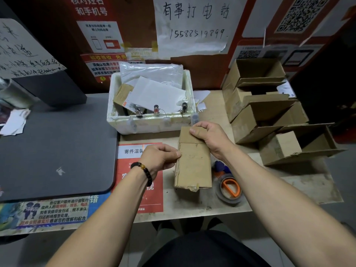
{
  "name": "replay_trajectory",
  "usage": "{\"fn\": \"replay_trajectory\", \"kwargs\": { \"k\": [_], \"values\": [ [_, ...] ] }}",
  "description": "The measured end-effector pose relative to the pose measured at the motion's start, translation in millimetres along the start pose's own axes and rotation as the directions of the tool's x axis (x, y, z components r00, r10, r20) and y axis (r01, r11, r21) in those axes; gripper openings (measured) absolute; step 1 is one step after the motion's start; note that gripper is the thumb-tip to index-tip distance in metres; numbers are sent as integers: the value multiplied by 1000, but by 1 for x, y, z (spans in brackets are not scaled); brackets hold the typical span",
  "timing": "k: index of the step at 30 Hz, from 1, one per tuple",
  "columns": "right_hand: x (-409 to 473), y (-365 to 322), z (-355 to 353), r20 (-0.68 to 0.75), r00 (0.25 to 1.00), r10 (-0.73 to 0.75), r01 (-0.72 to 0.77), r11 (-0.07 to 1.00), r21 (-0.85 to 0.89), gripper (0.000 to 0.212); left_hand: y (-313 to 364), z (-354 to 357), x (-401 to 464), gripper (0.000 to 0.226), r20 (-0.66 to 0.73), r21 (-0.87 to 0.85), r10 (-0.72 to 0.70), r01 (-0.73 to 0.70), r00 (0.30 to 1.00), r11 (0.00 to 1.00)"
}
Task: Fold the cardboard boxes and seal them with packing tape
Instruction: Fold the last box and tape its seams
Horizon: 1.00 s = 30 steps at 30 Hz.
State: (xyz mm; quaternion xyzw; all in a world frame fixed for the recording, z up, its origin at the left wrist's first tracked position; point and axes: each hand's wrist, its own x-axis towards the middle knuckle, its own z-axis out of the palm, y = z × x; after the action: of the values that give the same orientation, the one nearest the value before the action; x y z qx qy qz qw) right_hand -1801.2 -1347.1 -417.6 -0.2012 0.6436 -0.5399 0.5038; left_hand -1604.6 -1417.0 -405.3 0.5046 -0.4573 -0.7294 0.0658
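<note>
A small brown cardboard box point(193, 166) stands on the wooden table in front of me, its far flap raised. My right hand point(209, 136) grips that far flap with curled fingers over its top edge. My left hand point(161, 157) pinches the box's left edge with thumb and fingers; a dark bead bracelet is on that wrist. A roll of packing tape point(229, 188) in an orange holder lies just right of the box, partly under my right forearm.
Several open folded cardboard boxes point(269, 116) are stacked at the right. A white foam bin point(150, 120) with papers stands behind the box. A dark grey mat point(54, 151) covers the left. A red notice point(138, 189) lies under my left wrist.
</note>
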Motion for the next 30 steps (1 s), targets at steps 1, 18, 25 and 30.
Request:
{"fn": "replay_trajectory", "kwargs": {
  "k": [1,18,25,30],
  "values": [
    [1,0,0,0,1000,-1,1,1000,-5,4,5,-1,2,13,26,9,-23,23,999,1000],
    [-1,-2,1,-29,999,-19,19,999,-28,6,12,2,11,13,-26,98,80,-77,996,992],
    [-2,0,3,-32,999,-19,18,999,-32,6,1,-2,5,13,-46,220,116,-103,992,970],
    [-2,0,3,-49,998,-25,23,999,-40,5,-5,-2,-4,14,-68,192,133,-118,989,974]
  ]
}}
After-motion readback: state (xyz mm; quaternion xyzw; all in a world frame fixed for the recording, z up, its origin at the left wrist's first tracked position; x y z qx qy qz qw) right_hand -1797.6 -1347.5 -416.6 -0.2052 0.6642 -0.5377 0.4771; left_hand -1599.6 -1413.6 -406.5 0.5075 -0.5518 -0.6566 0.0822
